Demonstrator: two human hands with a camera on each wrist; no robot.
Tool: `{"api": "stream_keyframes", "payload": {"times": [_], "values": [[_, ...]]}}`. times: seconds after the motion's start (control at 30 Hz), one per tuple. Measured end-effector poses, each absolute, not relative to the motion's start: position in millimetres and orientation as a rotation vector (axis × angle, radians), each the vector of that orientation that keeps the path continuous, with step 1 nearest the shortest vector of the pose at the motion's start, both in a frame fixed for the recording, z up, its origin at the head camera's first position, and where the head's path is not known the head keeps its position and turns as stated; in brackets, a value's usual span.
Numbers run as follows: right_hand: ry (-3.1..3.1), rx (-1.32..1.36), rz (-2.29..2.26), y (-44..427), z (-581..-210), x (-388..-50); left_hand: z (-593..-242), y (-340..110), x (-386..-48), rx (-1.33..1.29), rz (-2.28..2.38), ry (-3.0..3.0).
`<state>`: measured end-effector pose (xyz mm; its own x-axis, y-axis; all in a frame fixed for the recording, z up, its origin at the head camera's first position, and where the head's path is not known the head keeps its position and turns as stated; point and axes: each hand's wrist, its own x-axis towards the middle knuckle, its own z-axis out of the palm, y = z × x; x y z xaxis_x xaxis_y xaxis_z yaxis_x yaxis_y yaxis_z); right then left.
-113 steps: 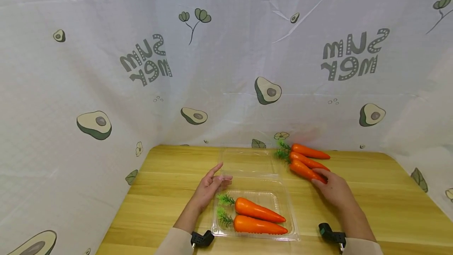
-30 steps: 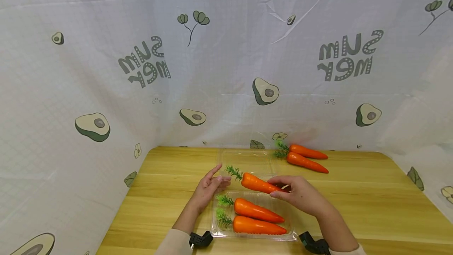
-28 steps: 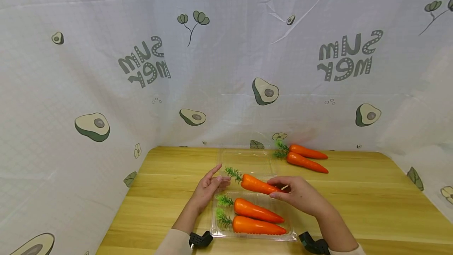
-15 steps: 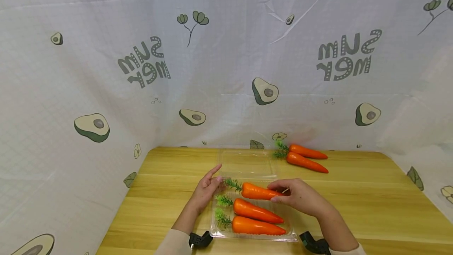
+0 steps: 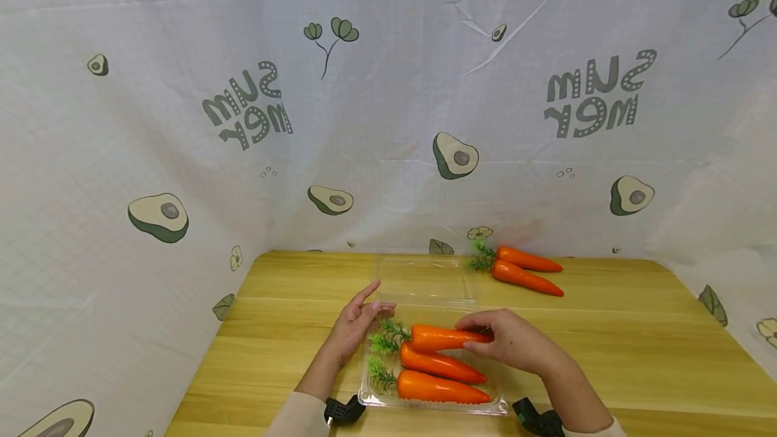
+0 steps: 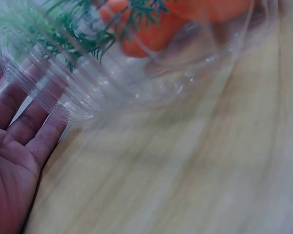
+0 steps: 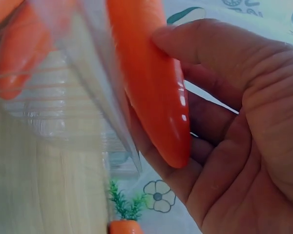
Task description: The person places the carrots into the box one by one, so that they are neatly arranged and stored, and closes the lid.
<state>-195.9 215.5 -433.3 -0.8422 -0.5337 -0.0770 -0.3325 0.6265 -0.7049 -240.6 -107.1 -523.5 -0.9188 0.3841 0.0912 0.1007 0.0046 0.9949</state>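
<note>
A clear plastic clamshell box [image 5: 434, 408] lies with its lid folded back on the table. Two orange carrots with green tops, a front carrot [image 5: 442, 387] and a middle carrot [image 5: 446, 364], rest in its tray. My right hand [image 5: 516, 339] pinches a third carrot [image 5: 434, 338] near its tip, between thumb and fingers; it lies along the tray's far side, close against the middle one. In the right wrist view the thumb presses on this carrot [image 7: 149, 78]. At the box's left side my left hand [image 5: 352, 326] is extended, its fingers [image 6: 31, 119] against the clear wall.
Two more carrots [image 5: 527, 278] lie at the back right of the wooden table [image 5: 291, 329]. The box's clear lid [image 5: 425, 278] lies flat behind the tray. A white curtain [image 5: 376, 120] printed with avocados hangs behind the table and along its sides.
My right hand has brought one carrot from the group at the back right over to the box and lowered it into the tray's far side. The left hand has stayed almost still.
</note>
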Motion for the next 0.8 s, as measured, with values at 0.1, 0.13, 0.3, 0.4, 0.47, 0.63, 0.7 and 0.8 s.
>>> {"api": "stream_keyframes", "payload": {"times": [0.1,0.13,0.3,0.4,0.47,0.63,0.7,0.8], "values": [[2.53,-0.689,-1.036,214.8,-433.4,-196.5,-523.8,-107.3,-240.7,0.499,2.014,2.083],[2.517,-0.682,-1.039,214.5,-433.7,-196.9,-523.9,-107.2,-240.9,0.493,2.013,2.087],[2.502,-0.72,-1.029,213.1,-436.9,-197.9,-524.5,-106.9,-241.9,0.476,2.006,2.102],[2.525,-0.806,-0.982,211.0,-436.9,-200.2,-525.4,-107.6,-242.6,0.49,1.994,2.126],[2.557,-0.879,-0.918,209.8,-435.7,-201.2,-525.9,-107.3,-242.4,0.504,1.992,2.137],[2.639,-0.998,-0.748,206.7,-435.0,-204.0,-525.9,-107.2,-241.4,0.503,1.995,2.137],[2.657,-0.993,-0.71,206.0,-435.9,-204.3,-525.4,-107.2,-241.3,0.496,1.996,2.125],[2.674,-1.003,-0.677,205.4,-437.8,-204.8,-524.7,-106.9,-241.5,0.493,1.997,2.108]]}}
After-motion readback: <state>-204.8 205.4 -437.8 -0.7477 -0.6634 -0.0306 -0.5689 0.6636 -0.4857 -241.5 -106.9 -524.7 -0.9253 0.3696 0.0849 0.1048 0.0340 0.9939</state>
